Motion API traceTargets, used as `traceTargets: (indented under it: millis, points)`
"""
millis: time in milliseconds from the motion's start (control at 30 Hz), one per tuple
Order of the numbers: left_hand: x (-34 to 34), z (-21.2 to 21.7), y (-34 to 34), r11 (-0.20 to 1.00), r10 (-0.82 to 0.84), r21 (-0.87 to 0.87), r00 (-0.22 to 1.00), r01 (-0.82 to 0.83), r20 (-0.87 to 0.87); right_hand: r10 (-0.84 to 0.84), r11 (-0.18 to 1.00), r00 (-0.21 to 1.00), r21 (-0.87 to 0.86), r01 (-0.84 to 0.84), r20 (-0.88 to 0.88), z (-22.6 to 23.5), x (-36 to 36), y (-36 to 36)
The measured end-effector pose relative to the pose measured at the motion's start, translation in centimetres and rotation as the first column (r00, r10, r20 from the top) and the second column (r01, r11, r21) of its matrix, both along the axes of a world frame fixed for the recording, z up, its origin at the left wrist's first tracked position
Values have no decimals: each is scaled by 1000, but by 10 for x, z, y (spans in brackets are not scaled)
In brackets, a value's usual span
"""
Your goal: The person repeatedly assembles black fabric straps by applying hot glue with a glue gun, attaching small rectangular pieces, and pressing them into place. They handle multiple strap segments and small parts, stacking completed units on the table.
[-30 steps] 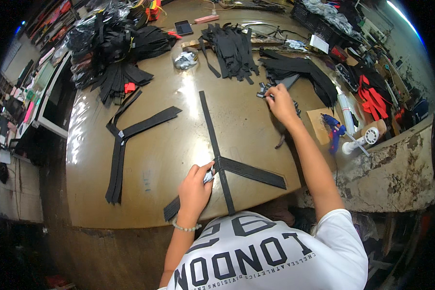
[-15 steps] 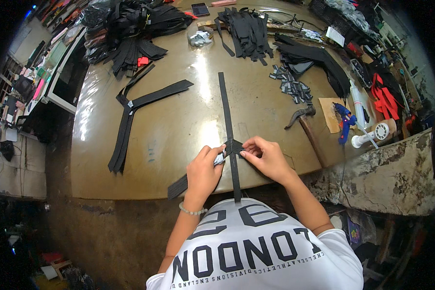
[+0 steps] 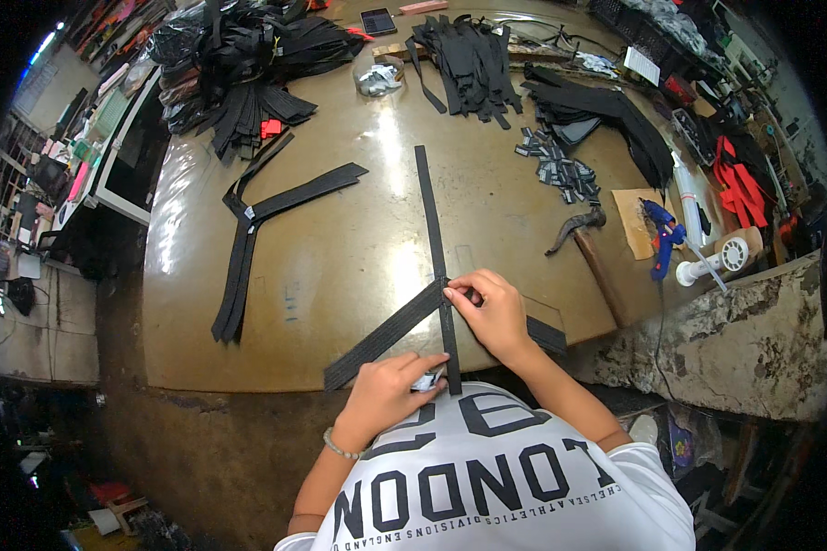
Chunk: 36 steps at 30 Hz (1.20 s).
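Observation:
A narrow black webbing strap [image 3: 429, 207] runs lengthwise toward my body, and two wider black straps meet it at a joint. One wide strap [image 3: 377, 342] slants to the lower left. The other wide strap [image 3: 546, 336] passes under my right wrist. My right hand [image 3: 492, 315] is closed at the joint, thumb and fingertips pinching the straps there. My left hand [image 3: 388, 395] is closed near the table's front edge, with small whitish-grey pieces [image 3: 426, 379] held in its palm. Its index fingertip touches the narrow strap's near end.
To the left lies a Y-shaped black strap assembly [image 3: 248, 223]. Black strap bundles [image 3: 467, 66] are heaped along the back. Right of me are small grey-and-black labels [image 3: 560, 167], a hammer [image 3: 597, 266], a blue glue gun [image 3: 662, 237] and a white spool [image 3: 715, 261].
My left hand has moved from the joint down toward my body along the narrow strap, uncovering the left wide strap. The right hand stays at the joint, and the right wide strap now shows.

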<state>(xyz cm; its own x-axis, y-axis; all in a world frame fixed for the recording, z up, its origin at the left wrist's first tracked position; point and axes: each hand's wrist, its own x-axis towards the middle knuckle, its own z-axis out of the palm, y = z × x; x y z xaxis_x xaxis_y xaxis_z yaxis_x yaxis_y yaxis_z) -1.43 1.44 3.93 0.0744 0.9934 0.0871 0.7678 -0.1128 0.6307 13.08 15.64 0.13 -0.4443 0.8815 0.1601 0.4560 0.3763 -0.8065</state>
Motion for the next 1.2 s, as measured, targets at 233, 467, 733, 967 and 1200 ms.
traceTargets:
  millis: [233, 467, 733, 967, 1200]
  points:
    - [6, -8, 13, 995, 32, 98, 999, -30, -27, -59, 997, 998, 51, 59, -5, 4, -4, -3]
    - [-4, -22, 36, 967, 107, 219, 989, -127, 101, -11, 1000, 1000, 6, 11, -8, 5, 0, -2]
    - [-5, -34, 59, 943, 228, 203, 956, -264, 184, -17, 1000, 999, 3, 17, 31, 7, 0, -2]
    - [0, -31, 70, 893, 418, 89, 887, -441, 196, 19, 999, 999, 28, -20, 34, 6, 1, 0]
    - [-3, -17, 78, 875, 483, -153, 851, -459, 205, 365, 924, 930, -136, -357, 39, 21, 3, 40]
